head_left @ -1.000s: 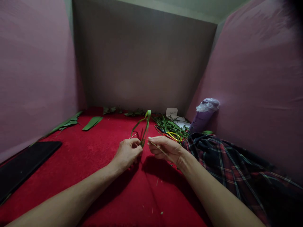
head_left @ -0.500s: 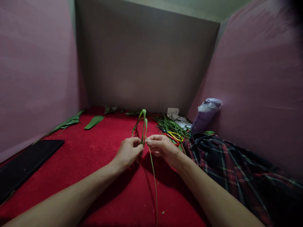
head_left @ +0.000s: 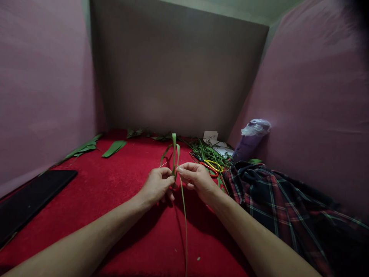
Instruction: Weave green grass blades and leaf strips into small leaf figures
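Item: leaf strip (head_left: 174,152), long, narrow and green, folded into a slim upright loop above the red cloth (head_left: 115,192). It is held at the loop's base, and its free tail hangs straight down toward the viewer. Left hand (head_left: 157,184): thumb and fingers closed on the base from the left, with a thin pale sliver sticking out beside them. Right hand (head_left: 196,177): fingertips pinched on the same spot, touching the left hand's. Change: a second ago the loop leaned right and stood wider, with the hands slightly apart. It is now drawn narrow and upright, so the fold appears tighter. Right of the strip: a heap of green stems (head_left: 207,152), yellow-and-red scissors (head_left: 213,166), plaid fabric (head_left: 273,192) and a purple wrapped roll (head_left: 249,140). Left of the strip: cut leaf pieces (head_left: 113,149) and a black flat board (head_left: 29,200). Nothing crowds the hands.
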The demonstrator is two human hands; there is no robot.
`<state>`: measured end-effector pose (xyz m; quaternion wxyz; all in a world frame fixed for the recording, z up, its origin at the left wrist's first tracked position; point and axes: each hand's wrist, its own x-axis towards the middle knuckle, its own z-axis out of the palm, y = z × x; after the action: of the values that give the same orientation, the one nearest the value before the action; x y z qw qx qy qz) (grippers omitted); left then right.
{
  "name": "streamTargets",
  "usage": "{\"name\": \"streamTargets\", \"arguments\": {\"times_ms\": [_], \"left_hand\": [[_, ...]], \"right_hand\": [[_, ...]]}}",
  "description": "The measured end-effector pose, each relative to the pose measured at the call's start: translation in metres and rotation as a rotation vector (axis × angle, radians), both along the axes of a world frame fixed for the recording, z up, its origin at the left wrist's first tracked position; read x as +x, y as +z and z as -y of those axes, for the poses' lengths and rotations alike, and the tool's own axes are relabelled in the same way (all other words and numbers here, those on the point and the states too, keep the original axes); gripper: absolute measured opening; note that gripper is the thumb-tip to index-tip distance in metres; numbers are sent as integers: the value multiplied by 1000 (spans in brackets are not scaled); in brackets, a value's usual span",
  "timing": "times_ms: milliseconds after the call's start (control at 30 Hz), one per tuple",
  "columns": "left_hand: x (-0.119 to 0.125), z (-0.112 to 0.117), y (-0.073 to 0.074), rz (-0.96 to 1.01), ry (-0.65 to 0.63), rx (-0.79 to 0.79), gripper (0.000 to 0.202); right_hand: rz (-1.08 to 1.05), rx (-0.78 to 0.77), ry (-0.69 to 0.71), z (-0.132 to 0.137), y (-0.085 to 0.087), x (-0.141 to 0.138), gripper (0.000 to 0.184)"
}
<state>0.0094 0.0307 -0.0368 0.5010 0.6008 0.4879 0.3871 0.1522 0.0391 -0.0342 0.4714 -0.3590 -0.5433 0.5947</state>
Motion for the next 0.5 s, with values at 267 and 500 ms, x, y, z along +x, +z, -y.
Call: {"name": "streamTargets", "arguments": {"times_ms": [267, 500], "left_hand": [[2, 2, 2, 99, 23, -90, 8], [3, 4, 6, 119, 3, -110, 2]], "right_hand": [[39, 14, -65, 1, 1, -4, 29], [110, 97, -110, 0, -3, -7, 24]]}}
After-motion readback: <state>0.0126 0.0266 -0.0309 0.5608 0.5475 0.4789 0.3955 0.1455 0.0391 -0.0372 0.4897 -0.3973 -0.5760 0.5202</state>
